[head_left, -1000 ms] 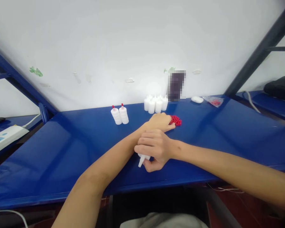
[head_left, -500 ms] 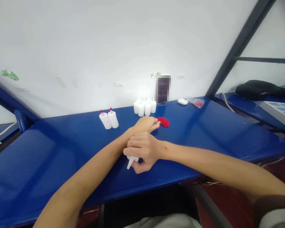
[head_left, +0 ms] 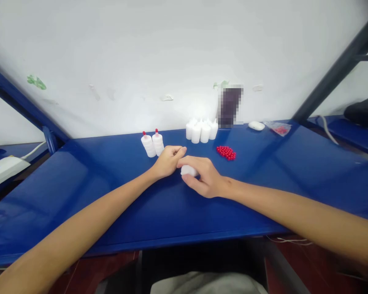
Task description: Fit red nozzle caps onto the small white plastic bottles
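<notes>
My right hand (head_left: pixel 202 177) is wrapped round a small white bottle (head_left: pixel 188 170) just above the blue table (head_left: pixel 79 192). My left hand (head_left: pixel 168 160) is closed in a pinch right at the bottle's end; whatever sits between its fingertips is too small to make out. A pile of small red caps (head_left: pixel 226 152) lies on the table to the right of both hands. Two white bottles with red caps (head_left: pixel 152 144) stand just behind my left hand. Several uncapped white bottles (head_left: pixel 201 131) are grouped farther back by the wall.
A white wall rises directly behind the table. A small white object (head_left: pixel 256 125) and a clear bag with red pieces (head_left: pixel 277 129) lie at the back right. Dark blue frame bars (head_left: pixel 334 69) slant up on both sides. A white power strip (head_left: pixel 3 169) sits at the far left.
My left hand drew back from the red caps and met my right hand. My right hand moved the white bottle up and farther from the table's front edge.
</notes>
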The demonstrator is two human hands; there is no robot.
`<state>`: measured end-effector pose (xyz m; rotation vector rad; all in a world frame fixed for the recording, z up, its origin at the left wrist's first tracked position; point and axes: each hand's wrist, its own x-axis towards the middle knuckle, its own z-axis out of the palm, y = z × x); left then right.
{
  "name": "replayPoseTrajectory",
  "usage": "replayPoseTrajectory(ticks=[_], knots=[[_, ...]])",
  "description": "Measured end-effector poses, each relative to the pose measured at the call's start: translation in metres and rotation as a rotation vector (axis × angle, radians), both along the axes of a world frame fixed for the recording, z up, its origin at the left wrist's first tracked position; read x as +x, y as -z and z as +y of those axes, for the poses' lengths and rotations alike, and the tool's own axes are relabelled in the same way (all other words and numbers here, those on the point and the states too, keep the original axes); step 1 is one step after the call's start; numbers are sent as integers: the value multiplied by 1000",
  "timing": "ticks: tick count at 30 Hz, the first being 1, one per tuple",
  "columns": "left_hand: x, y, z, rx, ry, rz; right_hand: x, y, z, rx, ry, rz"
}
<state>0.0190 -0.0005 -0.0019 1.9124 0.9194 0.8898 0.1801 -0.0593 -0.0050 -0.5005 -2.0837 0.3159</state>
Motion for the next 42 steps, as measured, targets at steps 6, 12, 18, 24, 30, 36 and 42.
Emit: replayPoseTrajectory(ticks=[6, 12, 18, 24, 30, 36, 42], knots=[[-1, 2, -1, 43, -42, -46, 2, -1, 2, -61, 26, -16], [-5, 2, -4, 142, -92, -46, 3, -1, 6, -103, 126, 4], [-6, 1, -6, 205, -247, -93, 2, 1, 13, -159, 225, 75], [-7, -4, -15, 325, -318, -144, 1, 2, 17, -283, 237, 42], [-7, -7, -26, 424, -227, -63, 1, -1, 15, -285, 192, 24], [-14, -7, -26, 596, -141, 143, 4, -1, 13, -337, 35, 60], [-16, -7, -25, 787, -85, 207, 4, 1, 12, -401, 17, 71]])
